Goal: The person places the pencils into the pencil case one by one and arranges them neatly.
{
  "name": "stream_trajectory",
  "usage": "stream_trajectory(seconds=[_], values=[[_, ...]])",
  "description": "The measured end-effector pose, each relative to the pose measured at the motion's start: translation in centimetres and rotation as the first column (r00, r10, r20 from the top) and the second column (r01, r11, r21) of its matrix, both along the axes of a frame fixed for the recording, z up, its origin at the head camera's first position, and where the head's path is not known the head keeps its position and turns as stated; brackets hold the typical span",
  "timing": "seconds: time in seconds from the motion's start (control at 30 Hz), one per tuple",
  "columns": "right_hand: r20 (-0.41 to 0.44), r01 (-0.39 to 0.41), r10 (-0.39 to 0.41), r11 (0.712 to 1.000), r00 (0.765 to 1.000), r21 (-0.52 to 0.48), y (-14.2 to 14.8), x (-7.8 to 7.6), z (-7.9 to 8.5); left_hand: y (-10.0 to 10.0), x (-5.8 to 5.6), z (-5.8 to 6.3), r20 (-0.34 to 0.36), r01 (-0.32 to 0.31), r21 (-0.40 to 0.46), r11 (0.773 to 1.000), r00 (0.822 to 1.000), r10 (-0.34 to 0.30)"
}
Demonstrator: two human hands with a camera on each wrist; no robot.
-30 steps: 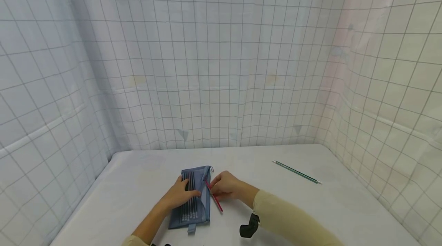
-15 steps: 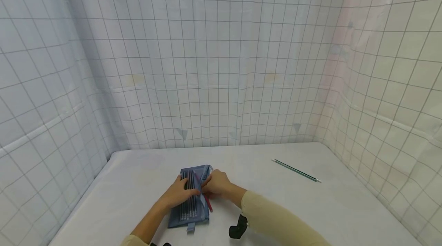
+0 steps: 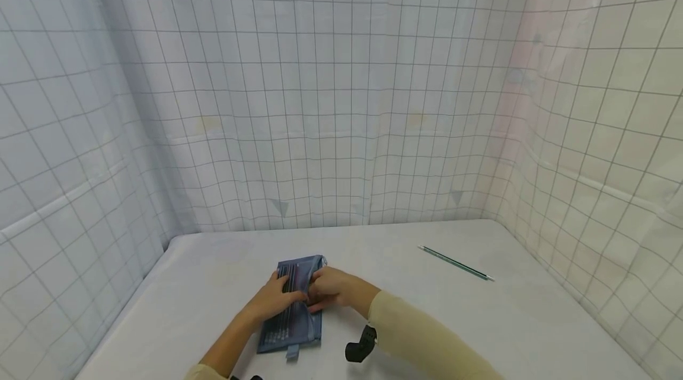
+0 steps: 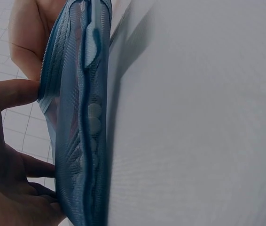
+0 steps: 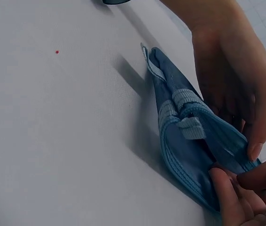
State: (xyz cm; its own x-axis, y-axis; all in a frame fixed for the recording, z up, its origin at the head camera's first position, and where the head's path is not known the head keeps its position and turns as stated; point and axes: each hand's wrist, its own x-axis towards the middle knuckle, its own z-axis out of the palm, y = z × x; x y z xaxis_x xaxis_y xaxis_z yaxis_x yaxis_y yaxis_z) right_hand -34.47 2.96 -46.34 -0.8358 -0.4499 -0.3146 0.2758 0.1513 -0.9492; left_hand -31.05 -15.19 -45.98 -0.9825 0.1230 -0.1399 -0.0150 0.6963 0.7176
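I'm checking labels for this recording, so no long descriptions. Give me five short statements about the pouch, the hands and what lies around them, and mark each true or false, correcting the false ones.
1. The left hand touches the blue mesh pouch. True.
2. The pouch is zipped fully shut. False: its zipped side gapes open in the right wrist view.
3. The right hand is at the pouch's opening. True.
4. The long dark green item lies on the white table, apart from the pouch. True.
5. The right arm's sleeve is black. False: it is pale yellow.
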Motion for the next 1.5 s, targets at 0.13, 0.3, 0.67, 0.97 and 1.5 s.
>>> stream_trajectory(seconds=[0.13,0.3,0.67,0.97,1.5], values=[[0.014,-0.018,0.018,1.000,1.000,-0.003,0.8,0.0,0.4,0.0,0.0,-0.2,0.008,0.001,-0.007,1.000,1.000,-0.001],[0.004,-0.052,0.052,0.998,0.999,0.020,2.1,0.0,1.1,0.1,-0.2,-0.3,0.009,-0.004,-0.021,1.000,1.000,0.005],[-0.029,-0.109,0.110,0.993,0.994,0.038,3.6,-0.1,2.0,0.2,-0.4,-0.7,0.005,-0.008,-0.043,0.999,1.000,0.008],[-0.044,-0.151,0.154,0.986,0.987,0.065,4.5,-0.2,2.6,0.2,-0.5,-0.7,-0.004,0.003,-0.095,0.995,1.000,-0.003],[-0.105,-0.149,0.162,0.981,0.981,0.121,7.0,-0.4,3.5,0.4,-0.3,-0.6,-0.029,-0.003,-0.145,0.989,1.000,-0.002]])
